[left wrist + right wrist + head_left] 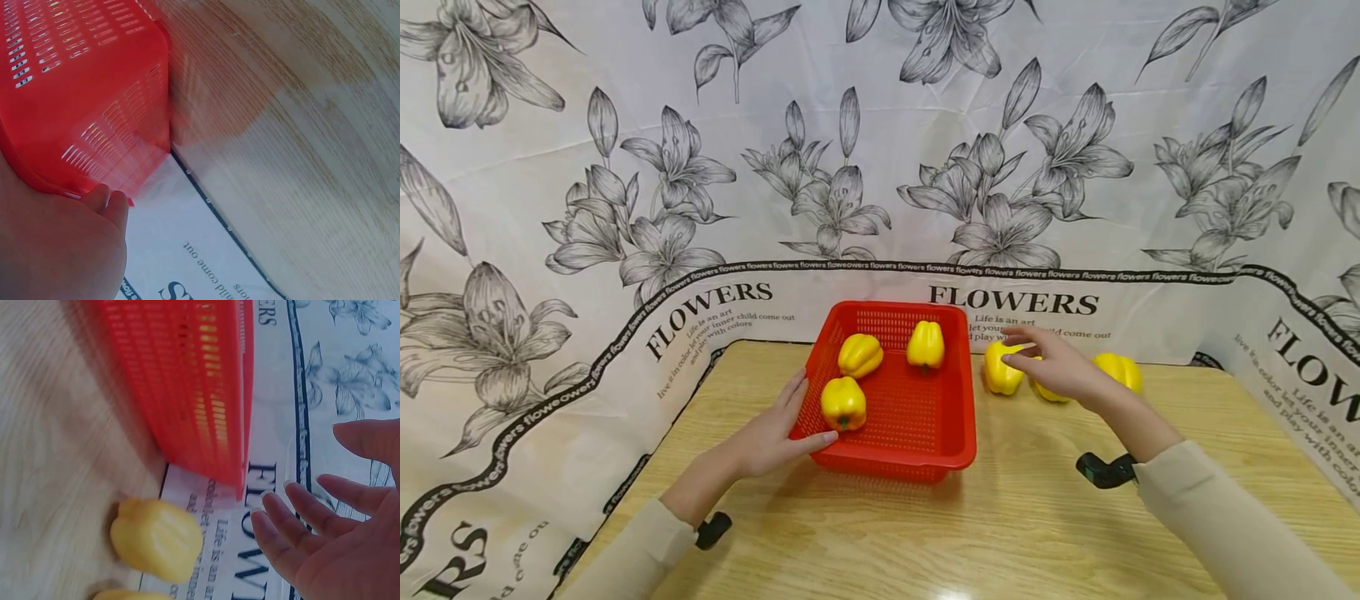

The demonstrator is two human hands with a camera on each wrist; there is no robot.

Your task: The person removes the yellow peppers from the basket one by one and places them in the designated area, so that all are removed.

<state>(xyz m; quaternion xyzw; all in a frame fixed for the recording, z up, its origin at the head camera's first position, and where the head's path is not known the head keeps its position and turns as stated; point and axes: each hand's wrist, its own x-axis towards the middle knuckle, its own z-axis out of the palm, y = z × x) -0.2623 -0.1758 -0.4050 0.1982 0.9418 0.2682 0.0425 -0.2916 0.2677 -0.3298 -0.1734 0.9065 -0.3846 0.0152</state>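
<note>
A red plastic basket [897,454] stands on the table with three yellow bell peppers inside: one at the back right [926,345], one at the back left [860,356], one at the front left [843,404]. On the basket's left rim rests my left hand [767,437], thumb over the front corner; the left wrist view shows its fingers on the rim [56,250]. My right hand [1054,364] hovers empty above the peppers right of the basket, fingers spread in the right wrist view [337,531]. The nearest pepper [1003,369] lies below its fingertips, apart from them.
Another yellow pepper [1051,392] lies partly under the right hand, and one more [1118,372] sits farther right behind the forearm. A white flower-printed cloth [850,208] hangs behind the wooden table [865,542]. Dark wrist-worn devices [1107,471] show at both cuffs.
</note>
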